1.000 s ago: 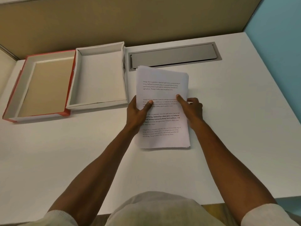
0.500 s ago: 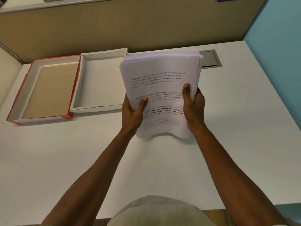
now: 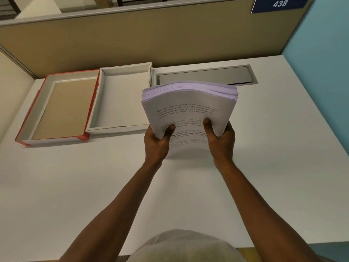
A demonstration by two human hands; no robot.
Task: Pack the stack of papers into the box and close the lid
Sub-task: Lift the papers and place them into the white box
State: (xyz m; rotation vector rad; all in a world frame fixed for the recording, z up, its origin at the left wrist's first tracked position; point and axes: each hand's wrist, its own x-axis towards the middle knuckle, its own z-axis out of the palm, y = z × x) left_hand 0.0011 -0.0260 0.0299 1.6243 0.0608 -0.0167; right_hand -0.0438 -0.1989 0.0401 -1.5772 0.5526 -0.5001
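Note:
A thick stack of printed white papers [image 3: 188,108] is lifted off the desk, its far edge raised and its near edge bowed. My left hand [image 3: 157,142] grips its lower left side, thumb on top. My right hand [image 3: 221,138] grips its lower right side the same way. To the left of the papers lies the open white box [image 3: 96,118], empty inside. Beside that, further left, its red lid [image 3: 26,127] lies upside down, showing a brown inner face.
The white desk [image 3: 85,186] carries a grey metal cable hatch [image 3: 205,75] behind the papers. A tan partition [image 3: 151,40] closes the back, a blue wall [image 3: 324,53] the right side. A blue sign [image 3: 279,4] reads 438.
Both hands have picked the stack up from the desk and tilted it up. The stack now hovers to the right of the white box, held lower than half a second ago.

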